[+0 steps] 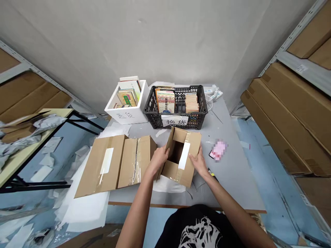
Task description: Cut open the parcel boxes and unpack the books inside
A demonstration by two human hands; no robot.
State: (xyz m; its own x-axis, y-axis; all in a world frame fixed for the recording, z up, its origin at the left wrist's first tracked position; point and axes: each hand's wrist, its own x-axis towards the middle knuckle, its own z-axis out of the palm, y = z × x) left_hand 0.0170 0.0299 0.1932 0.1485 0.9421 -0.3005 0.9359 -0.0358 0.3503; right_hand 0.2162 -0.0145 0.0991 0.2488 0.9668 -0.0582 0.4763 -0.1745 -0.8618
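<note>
Between my two hands a cardboard box [186, 176] stands tilted on the grey table, its top flap partly open onto a dark inside. My left hand [159, 157] grips its left edge, fingers at the opening. On the other side my right hand [199, 162] holds the taped face, its thumb near a white label [184, 156]. To the left lie two more cardboard boxes, a larger one [90, 165] with a white label and a smaller taped one [126, 162]. A cutter knife [212, 174] lies just right of my right hand.
A black plastic crate [176, 119] with books and a white foam box [128, 119] with books stand at the back. A blurred pink object [218, 150] lies on the right. A power strip [215, 92] sits behind. Shelves with cartons [289, 117] flank both sides.
</note>
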